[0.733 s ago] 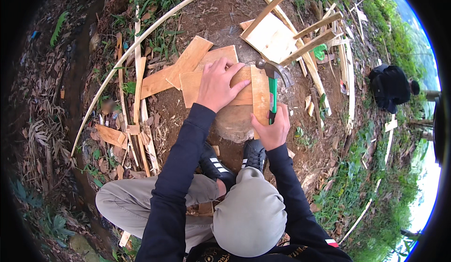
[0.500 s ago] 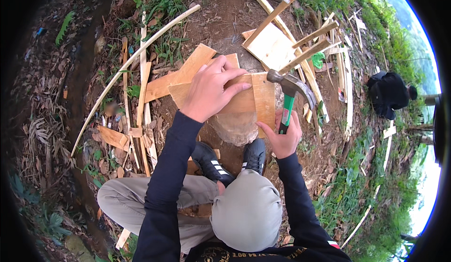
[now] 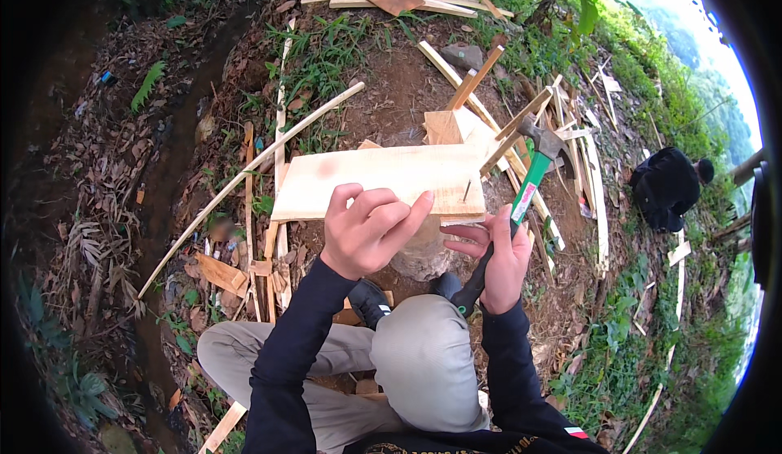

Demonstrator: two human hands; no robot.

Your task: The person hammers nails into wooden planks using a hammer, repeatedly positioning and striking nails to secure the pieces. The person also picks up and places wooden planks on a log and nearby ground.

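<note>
Nearest, the person's bent knees in grey trousers (image 3: 423,364) and black shoes (image 3: 368,299) sat below both hands. Left hand (image 3: 368,230) was loosely curled, fingertips resting on the near edge of the pale rectangular wooden board (image 3: 379,181). Right hand (image 3: 503,263) was wrapped around the green-handled claw hammer (image 3: 529,181), head raised up and to the right. Board lay just beyond the hands, long axis left to right; a small nail (image 3: 467,190) stood near its right end, closer to the right hand. Beyond: scattered pale wood offcuts (image 3: 456,124), a long thin bamboo strip (image 3: 252,165), a crouched figure in black (image 3: 668,189). Versus earlier frame: board had turned crosswise, hammer had lifted higher.
</note>
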